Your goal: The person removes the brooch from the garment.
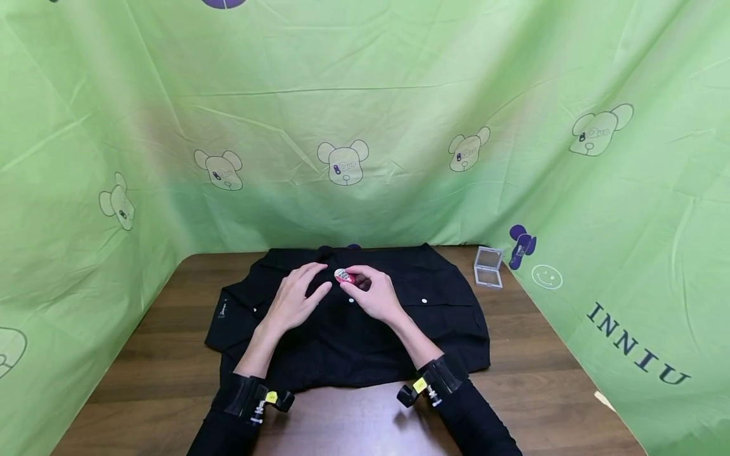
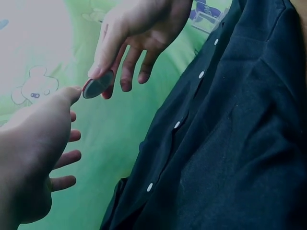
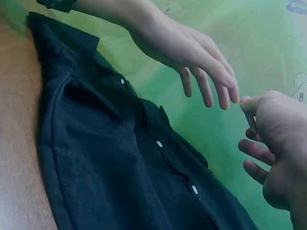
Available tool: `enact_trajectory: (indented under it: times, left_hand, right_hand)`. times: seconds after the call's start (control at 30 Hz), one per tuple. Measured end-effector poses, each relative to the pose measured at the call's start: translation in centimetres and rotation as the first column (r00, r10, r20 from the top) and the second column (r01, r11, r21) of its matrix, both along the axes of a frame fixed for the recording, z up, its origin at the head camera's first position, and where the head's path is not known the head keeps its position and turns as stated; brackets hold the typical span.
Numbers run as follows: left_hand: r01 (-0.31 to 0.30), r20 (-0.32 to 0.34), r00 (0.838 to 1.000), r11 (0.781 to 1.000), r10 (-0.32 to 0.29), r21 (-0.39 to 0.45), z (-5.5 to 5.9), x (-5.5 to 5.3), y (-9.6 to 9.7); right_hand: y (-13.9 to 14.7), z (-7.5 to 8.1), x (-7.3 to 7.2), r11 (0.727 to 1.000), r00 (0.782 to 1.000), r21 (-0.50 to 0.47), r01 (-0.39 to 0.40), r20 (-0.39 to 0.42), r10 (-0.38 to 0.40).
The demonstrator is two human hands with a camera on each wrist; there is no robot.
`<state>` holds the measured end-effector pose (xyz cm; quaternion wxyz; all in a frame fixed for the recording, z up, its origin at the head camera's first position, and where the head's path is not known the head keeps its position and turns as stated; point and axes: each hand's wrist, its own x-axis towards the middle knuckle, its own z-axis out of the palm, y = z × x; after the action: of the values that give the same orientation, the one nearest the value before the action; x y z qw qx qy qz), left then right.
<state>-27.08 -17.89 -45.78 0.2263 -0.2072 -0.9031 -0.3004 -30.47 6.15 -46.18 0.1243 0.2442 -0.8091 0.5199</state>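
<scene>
My right hand (image 1: 374, 295) pinches a small round button badge (image 1: 343, 275) between thumb and fingers, above a black short-sleeved shirt (image 1: 319, 354). The badge's face is red and white with dark marks; its plain grey back (image 2: 99, 86) turns up in the left wrist view. My left hand (image 1: 293, 299) hovers beside it, thumb and fingers spread and relaxed, with nothing in its grasp. In the left wrist view its thumb tip appears close to the badge's rim; whether they touch I cannot tell. Underneath, the shirt lies sideways across the table, white buttons (image 3: 159, 143) along its front.
A clear hinged case (image 1: 488, 268) stands unfolded at the table's back right corner. Green printed cloth (image 1: 342, 215) hangs behind and along both sides of the brown wooden table (image 1: 547, 392). Each wrist wears a strapped camera.
</scene>
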Motion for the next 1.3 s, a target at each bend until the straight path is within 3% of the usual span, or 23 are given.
enact_trajectory:
  times: [0.47,0.93,1.3]
  left_hand:
    - [-0.024,0.014,1.000,0.997,0.026,-0.076,-0.5,-0.1,0.0]
    - [-0.046,0.075,0.996,0.988,0.058,-0.149,-0.7,0.0,0.0]
    - [-0.015,0.094,0.995,0.984,0.032,-0.176,-0.9,0.1,1.0]
  right_hand:
    - [0.1,-0.7,-0.2,0.999,1.000,0.036,0.016,-0.005,-0.015]
    - [0.4,-1.1,-0.1,0.995,0.998,0.101,0.023,-0.054,-0.018]
    - [1.7,-0.9,-0.2,0.986,0.995,0.164,0.042,-0.093,-0.027]
